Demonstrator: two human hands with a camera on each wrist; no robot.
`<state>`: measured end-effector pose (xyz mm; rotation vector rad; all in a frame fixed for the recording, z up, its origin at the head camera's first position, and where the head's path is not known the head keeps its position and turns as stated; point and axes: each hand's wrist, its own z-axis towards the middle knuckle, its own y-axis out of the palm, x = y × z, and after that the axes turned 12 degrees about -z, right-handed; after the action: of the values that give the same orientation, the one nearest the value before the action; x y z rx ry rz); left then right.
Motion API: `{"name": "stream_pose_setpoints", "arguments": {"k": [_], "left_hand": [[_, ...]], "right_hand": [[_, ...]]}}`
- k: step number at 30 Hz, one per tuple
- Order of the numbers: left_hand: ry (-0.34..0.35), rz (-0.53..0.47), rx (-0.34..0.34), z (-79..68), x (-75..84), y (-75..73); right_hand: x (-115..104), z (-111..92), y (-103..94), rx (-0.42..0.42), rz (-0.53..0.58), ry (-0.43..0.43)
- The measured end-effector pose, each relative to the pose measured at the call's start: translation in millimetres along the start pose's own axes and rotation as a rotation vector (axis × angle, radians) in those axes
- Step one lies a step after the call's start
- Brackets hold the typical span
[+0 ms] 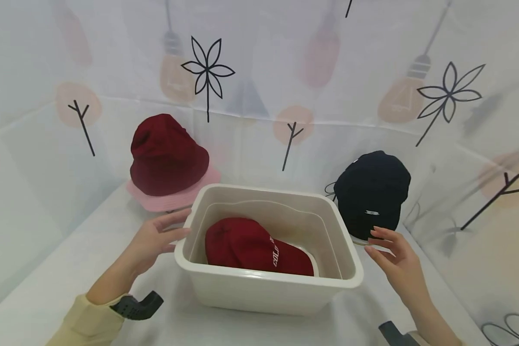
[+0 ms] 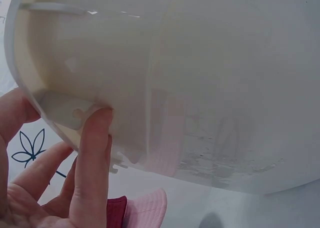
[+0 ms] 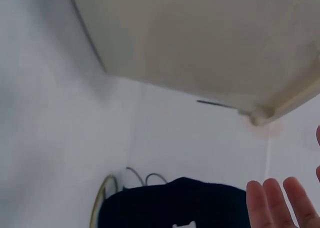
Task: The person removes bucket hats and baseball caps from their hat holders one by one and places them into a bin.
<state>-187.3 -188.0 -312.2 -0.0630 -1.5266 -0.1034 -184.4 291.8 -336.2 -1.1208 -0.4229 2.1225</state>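
A white plastic tub (image 1: 268, 293) stands on the table, and a dark red baseball cap (image 1: 251, 245) with white lettering lies inside it. At the tub's left side my left hand (image 1: 153, 240) has its fingertips right at the rim. The left wrist view shows those fingers (image 2: 92, 153) extended against the outer wall just under the lip. My right hand (image 1: 395, 262) hovers to the right of the tub, apart from it, with fingers relaxed and nothing held. Behind that hand sits a navy cap (image 1: 372, 192), its lower edge overlapped by the fingertips in the head view.
Back left, a dark red bucket hat (image 1: 166, 158) rests on a pink hat (image 1: 209, 180). A patterned curtain (image 1: 251, 96) closes off the table's back. Thin dark wire (image 1: 508, 327) loops at the lower right edge. Each forearm carries a dark wrist device (image 1: 138, 306).
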Motion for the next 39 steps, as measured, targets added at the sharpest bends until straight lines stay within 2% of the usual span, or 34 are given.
{"name": "stream_pose_setpoints", "arguments": {"k": [5,6,9,11,12,13,15,17,18,19,24,26,30,33,34,36,39], "left_hand": [[-0.005,-0.013,0.000,-0.2,0.2,0.9],[-0.004,-0.013,0.001,-0.4,0.3,1.0],[0.001,-0.010,0.002,-0.7,0.5,1.1],[0.003,-0.010,0.001,-0.8,0.2,1.1],[0.004,-0.010,0.000,-0.6,0.0,1.1],[0.005,-0.011,0.000,-0.4,-0.2,1.0],[0.009,-0.013,-0.002,0.1,-0.6,0.8],[0.014,-0.016,-0.005,0.6,-1.1,0.7],[0.015,-0.017,-0.005,0.7,-1.3,0.7],[0.017,-0.019,-0.006,0.7,-1.5,0.7],[0.013,-0.017,-0.003,-0.2,-1.1,0.6],[0.010,-0.014,-0.001,-0.5,-0.6,0.6],[0.005,-0.010,0.003,-0.6,0.4,0.8],[0.003,-0.007,0.006,-0.8,0.7,1.0],[0.002,-0.006,0.007,-0.9,0.7,0.9],[0.004,-0.006,0.007,-1.0,0.6,0.8],[0.009,-0.009,0.003,-0.6,0.1,0.8]], "right_hand": [[20,9,1.2,0.031,-0.081,0.052],[29,12,2.3,0.047,-0.053,0.051],[49,21,2.9,0.049,-0.066,0.091],[80,28,5.8,0.062,-0.066,0.118],[102,33,8.5,0.077,-0.081,0.127],[122,37,10.5,0.076,-0.146,0.143],[169,46,16.2,0.104,-0.181,0.147],[195,54,19.8,0.138,-0.203,0.165],[192,56,17.4,0.132,-0.212,0.161],[178,58,14.4,0.124,-0.223,0.187],[67,61,-6.8,0.082,-0.220,0.242],[50,63,-9.4,0.091,-0.237,0.248],[50,72,-10.1,0.114,-0.267,0.262],[61,79,-9.9,0.125,-0.261,0.274],[68,81,-9.6,0.125,-0.254,0.282],[98,88,-6.6,0.162,-0.183,0.282],[132,98,-6.7,0.196,-0.128,0.270]]}}
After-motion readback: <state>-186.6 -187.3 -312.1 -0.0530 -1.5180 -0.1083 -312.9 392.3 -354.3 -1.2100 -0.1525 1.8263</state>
